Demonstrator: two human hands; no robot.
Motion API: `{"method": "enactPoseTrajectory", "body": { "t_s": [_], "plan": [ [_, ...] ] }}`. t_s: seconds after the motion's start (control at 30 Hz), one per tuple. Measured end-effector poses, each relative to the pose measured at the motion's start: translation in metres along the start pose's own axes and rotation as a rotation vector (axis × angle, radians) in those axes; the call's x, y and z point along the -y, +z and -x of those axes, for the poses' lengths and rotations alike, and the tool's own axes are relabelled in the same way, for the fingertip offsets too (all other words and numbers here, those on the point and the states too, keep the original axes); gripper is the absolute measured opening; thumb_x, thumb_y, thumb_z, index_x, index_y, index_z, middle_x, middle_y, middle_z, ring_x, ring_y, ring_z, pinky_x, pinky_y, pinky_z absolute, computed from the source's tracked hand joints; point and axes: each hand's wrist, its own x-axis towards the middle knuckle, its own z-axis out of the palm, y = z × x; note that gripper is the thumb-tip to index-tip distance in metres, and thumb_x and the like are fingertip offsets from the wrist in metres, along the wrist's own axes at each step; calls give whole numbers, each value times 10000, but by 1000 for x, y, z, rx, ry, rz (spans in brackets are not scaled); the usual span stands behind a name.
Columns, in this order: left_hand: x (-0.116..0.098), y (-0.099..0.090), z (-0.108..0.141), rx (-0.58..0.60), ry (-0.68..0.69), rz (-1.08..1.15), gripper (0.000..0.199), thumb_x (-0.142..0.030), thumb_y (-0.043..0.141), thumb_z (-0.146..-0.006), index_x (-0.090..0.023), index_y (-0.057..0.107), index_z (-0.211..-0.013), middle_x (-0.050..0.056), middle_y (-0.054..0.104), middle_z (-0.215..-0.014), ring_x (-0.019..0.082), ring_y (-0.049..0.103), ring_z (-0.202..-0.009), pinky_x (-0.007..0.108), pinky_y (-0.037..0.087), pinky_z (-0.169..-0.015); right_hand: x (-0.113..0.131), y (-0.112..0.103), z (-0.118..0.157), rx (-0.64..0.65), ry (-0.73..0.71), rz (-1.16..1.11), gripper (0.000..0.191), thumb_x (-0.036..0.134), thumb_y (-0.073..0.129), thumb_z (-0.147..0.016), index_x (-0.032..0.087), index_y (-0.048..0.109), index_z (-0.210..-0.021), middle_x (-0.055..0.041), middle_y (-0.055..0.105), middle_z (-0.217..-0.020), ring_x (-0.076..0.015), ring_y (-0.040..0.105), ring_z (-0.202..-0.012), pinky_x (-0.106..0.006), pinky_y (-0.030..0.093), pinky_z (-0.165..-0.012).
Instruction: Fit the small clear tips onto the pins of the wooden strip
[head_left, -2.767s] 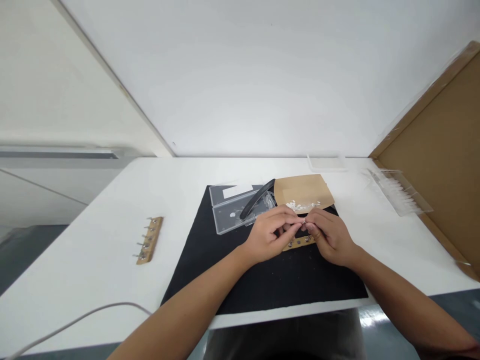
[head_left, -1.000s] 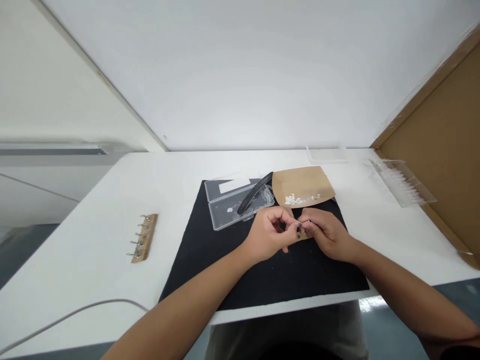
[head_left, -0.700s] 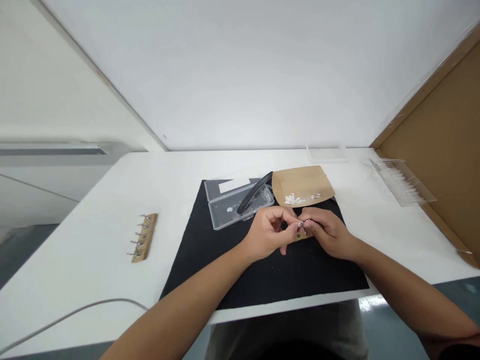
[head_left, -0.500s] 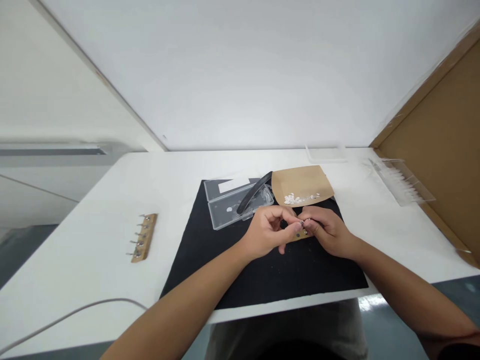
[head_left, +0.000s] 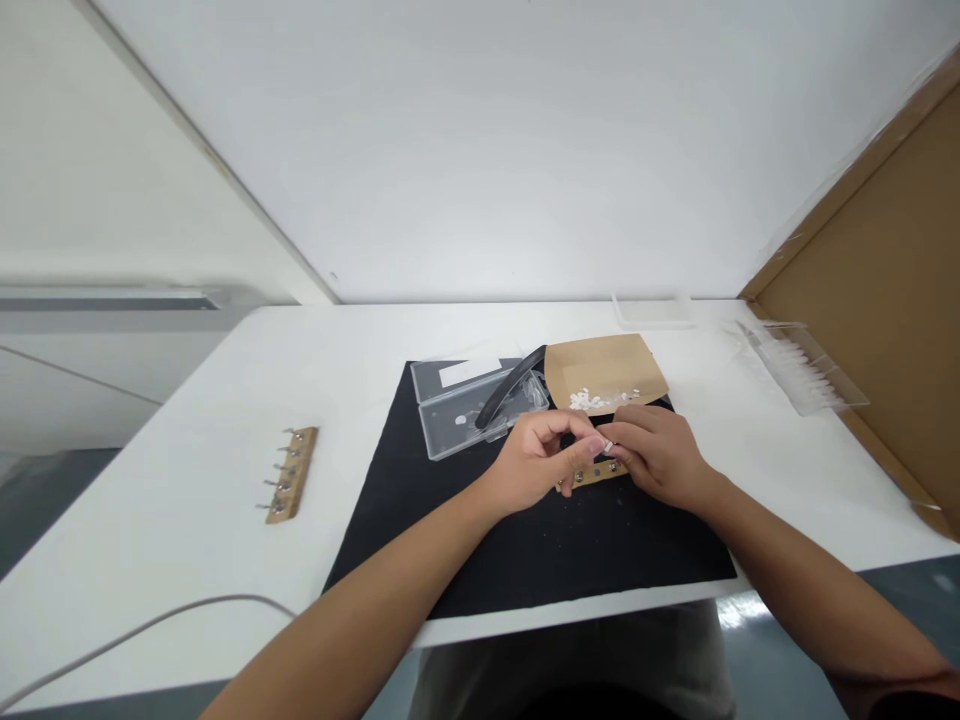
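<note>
My left hand (head_left: 544,458) is closed in a pinch, its thumb and forefinger meeting at a small whitish piece (head_left: 608,447). My right hand (head_left: 660,455) meets it there, fingers curled against the same piece; its exact grip is partly hidden. Just beneath both hands lies a narrow wooden strip (head_left: 598,472) with small shiny metal fittings, partly covered by the fingers. Behind them, a brown paper tray (head_left: 607,362) holds many small white pieces (head_left: 589,400). All of this is over a black mat (head_left: 525,560).
An open clear plastic case (head_left: 442,435) lies at the mat's back left, with a black curved strip (head_left: 510,388) across it. Far left stands another wooden strip with metal clips (head_left: 292,475). A clear box of white pieces (head_left: 806,370) is at the right. A cable (head_left: 187,607) crosses the front left.
My right fingers have rolled over toward the left fingertips, and the whitish piece now shows between the hands. More of the wooden strip beneath is visible.
</note>
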Motion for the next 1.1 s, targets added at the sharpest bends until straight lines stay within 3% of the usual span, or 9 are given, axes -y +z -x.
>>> {"method": "enactPoseTrajectory", "body": {
  "t_s": [0.13,0.33,0.53,0.67,0.77,0.9,1.0,1.1],
  "plan": [
    [-2,0,-1,2,9,-37,413,-532,807,-905,-126,739,-880,43,728,-824,56,582,-480,187,517,-466,-2,0,1,-26,-55,151,277,274,466,-1119,194,723,-1052,-13,597,-762,-159,511,-692,-293,361,-656],
    [-8,0,-2,31,-20,-76,455,-577,782,-909,-131,713,-852,34,701,-779,68,566,-503,205,506,-490,-3,-1,2,-9,-37,95,271,241,460,-1111,207,725,-1060,-5,608,-767,-147,528,-690,-282,372,-657],
    [-11,0,-2,-67,48,-205,441,-570,726,-952,-135,714,-878,19,627,-786,72,533,-537,200,480,-473,-4,-3,2,19,-1,63,256,207,491,-1090,215,734,-1171,-5,621,-798,-151,558,-708,-282,387,-648],
    [-6,-4,-6,-236,168,-386,325,-464,688,-996,-154,724,-906,31,655,-823,100,570,-616,197,466,-489,-2,-5,0,1,12,9,240,231,559,-1083,239,739,-1241,-12,626,-839,-155,578,-748,-283,440,-682],
    [-2,-11,-10,-381,349,-678,227,-361,669,-1020,-176,757,-924,29,683,-806,122,611,-684,209,446,-532,2,-7,-3,-17,48,-105,252,219,589,-1070,248,740,-1270,-30,664,-906,-162,628,-830,-298,507,-751],
    [1,-21,-15,-456,560,-1014,182,-287,662,-1033,-189,772,-926,24,733,-799,140,634,-697,272,499,-664,5,-8,-5,-51,140,-195,239,223,600,-1063,259,770,-1226,-29,666,-895,-153,628,-780,-302,535,-718],
    [6,-26,-18,-499,611,-1127,176,-287,676,-1028,-201,775,-911,29,774,-833,172,685,-761,312,529,-731,6,-6,-4,-66,217,-212,228,259,613,-1058,265,784,-1209,-30,678,-899,-153,628,-754,-304,541,-691],
    [10,-29,-19,-469,647,-1151,132,-241,670,-1028,-208,785,-972,34,818,-918,200,737,-864,344,562,-804,5,-4,-3,-86,290,-217,231,278,610,-1062,274,785,-1213,-42,705,-950,-176,667,-835,-327,567,-752]
  ]
}}
